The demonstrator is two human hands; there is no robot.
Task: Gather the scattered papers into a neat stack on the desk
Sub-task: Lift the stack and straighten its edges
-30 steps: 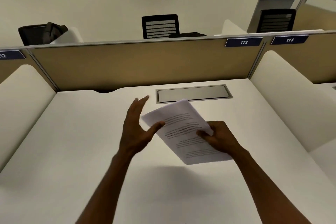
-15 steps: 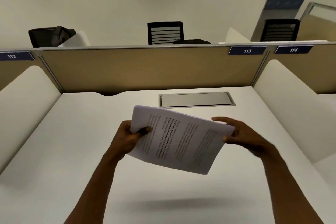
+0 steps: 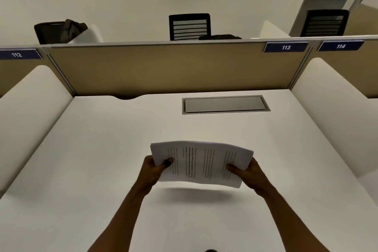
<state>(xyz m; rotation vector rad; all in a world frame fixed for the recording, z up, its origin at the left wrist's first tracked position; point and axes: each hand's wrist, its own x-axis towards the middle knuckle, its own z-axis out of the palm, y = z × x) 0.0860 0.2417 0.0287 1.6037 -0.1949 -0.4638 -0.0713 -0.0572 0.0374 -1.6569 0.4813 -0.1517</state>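
Note:
A stack of printed white papers [image 3: 201,162] hangs in the air above the white desk [image 3: 102,159], turned sideways so its text lines run away from me. My left hand [image 3: 154,168] grips its left edge, thumb on top. My right hand [image 3: 246,172] grips the right edge the same way. The sheets bow slightly upward in the middle. Their shadow falls on the desk just below them. No loose sheets show elsewhere on the desk.
A grey cable-port lid [image 3: 224,104] is set into the desk's far side. A tan partition [image 3: 163,67] closes the back, with white curved side panels left [image 3: 26,108] and right [image 3: 335,108]. Black chairs [image 3: 189,26] stand beyond the partition.
The stack turned from a slanted pose in my right hand alone to a level, sideways hold with both hands gripping its ends, and it sits lower and nearer me.

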